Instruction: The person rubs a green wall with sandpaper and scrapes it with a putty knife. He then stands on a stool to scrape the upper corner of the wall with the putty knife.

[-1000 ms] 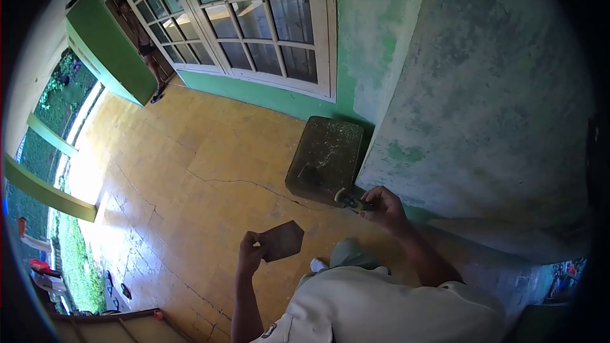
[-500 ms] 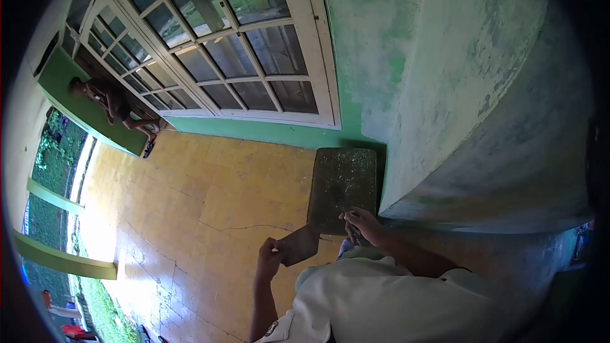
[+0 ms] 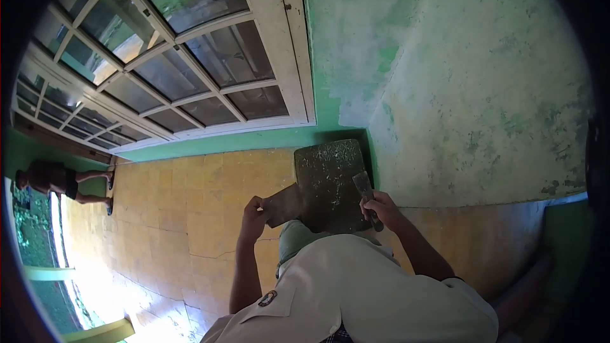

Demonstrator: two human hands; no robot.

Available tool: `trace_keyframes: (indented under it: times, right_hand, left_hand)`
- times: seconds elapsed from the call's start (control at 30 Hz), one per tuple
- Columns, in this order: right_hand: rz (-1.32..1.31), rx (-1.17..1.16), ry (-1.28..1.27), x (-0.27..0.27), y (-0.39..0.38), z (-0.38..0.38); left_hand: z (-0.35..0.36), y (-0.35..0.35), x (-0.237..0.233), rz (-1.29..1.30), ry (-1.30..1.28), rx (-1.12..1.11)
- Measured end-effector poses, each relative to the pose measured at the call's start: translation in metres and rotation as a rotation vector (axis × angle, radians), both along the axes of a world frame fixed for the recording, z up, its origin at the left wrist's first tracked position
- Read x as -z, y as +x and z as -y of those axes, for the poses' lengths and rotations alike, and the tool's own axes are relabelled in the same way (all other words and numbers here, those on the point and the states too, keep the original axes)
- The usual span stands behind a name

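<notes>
My left hand [image 3: 252,217] is closed on the edge of a flat, dark, roughly square sheet [image 3: 283,206], thumb on top; its material is not clear. The sheet's far edge overlaps the left side of a dark, paint-spotted stool [image 3: 330,174] in this view. In my right hand [image 3: 382,209] is a scraper [image 3: 362,184], its flat blade angled up and away from me over the stool's right edge. The scraper's handle shows below my fingers.
A window frame [image 3: 293,57] with many panes runs along the wall at the left. Patchy green and whitish wall [image 3: 457,89] stands beyond the stool. Yellow tiles [image 3: 165,209] cover the floor. Another person [image 3: 54,181] stands at far left.
My view has shifted to the left and nearer the wall. The scraper's blade now points up in plain sight, and both hands sit closer to the stool's sides. The other person has changed posture.
</notes>
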State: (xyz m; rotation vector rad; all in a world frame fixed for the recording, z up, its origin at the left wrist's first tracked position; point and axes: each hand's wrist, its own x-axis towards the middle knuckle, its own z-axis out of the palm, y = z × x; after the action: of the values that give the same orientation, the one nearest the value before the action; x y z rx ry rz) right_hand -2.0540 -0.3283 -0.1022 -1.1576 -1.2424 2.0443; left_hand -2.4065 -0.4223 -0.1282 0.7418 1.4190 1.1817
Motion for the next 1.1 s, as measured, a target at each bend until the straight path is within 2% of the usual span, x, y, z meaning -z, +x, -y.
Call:
trace_keyframes:
  times: [0.2, 0.3, 0.4, 0.57, 0.67, 0.9, 0.97, 1.1]
  right_hand:
    - [0.078, 0.292, -0.122, -0.003, -0.085, -0.011]
    - [0.055, 0.334, -0.136, -0.008, -0.129, -0.020]
    - [0.103, 0.340, -0.110, -0.004, -0.153, -0.027]
    - [0.050, 0.497, -0.081, -0.004, -0.164, -0.026]
    - [0.048, 0.577, -0.065, -0.005, -0.160, -0.015]
    - [0.011, 0.723, -0.103, 0.014, -0.127, 0.038]
    - [-0.005, 0.799, -0.137, 0.026, -0.116, 0.053]
    - [-0.007, 0.788, -0.195, 0.042, -0.103, 0.071]
  left_hand:
    - [-0.111, -0.099, -0.026, -0.027, 0.074, 0.228]
    - [-0.157, -0.137, -0.032, -0.221, 0.114, 0.339]
    - [-0.194, -0.159, -0.046, -0.241, 0.138, 0.414]
    - [-0.228, -0.157, -0.072, -0.245, 0.210, 0.489]
    - [-0.237, -0.145, -0.073, -0.214, 0.263, 0.506]
    - [-0.233, -0.103, -0.090, -0.200, 0.202, 0.606]
    - [-0.227, -0.095, -0.098, -0.314, 0.259, 0.569]
    - [-0.219, -0.095, -0.107, -0.287, 0.369, 0.428]
